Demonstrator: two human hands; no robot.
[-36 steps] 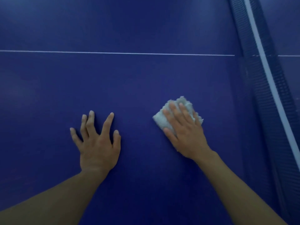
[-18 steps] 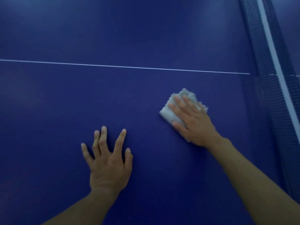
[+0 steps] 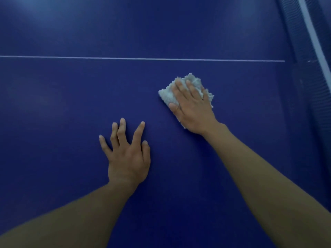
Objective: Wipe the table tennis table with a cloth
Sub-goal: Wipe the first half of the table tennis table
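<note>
The dark blue table tennis table (image 3: 62, 108) fills the view. A folded white cloth (image 3: 167, 95) lies flat on it, right of centre. My right hand (image 3: 192, 108) presses down on the cloth with straight fingers, covering most of it. My left hand (image 3: 128, 156) rests flat on the bare table surface with fingers spread, below and to the left of the cloth, holding nothing.
A thin white line (image 3: 143, 59) crosses the table beyond both hands. The net (image 3: 308, 56) with its white top band runs along the right side, close to the cloth.
My right hand has slid the cloth away from me, toward the white line. My left hand stays planted on the table; the view has shifted so both hands sit further right.
</note>
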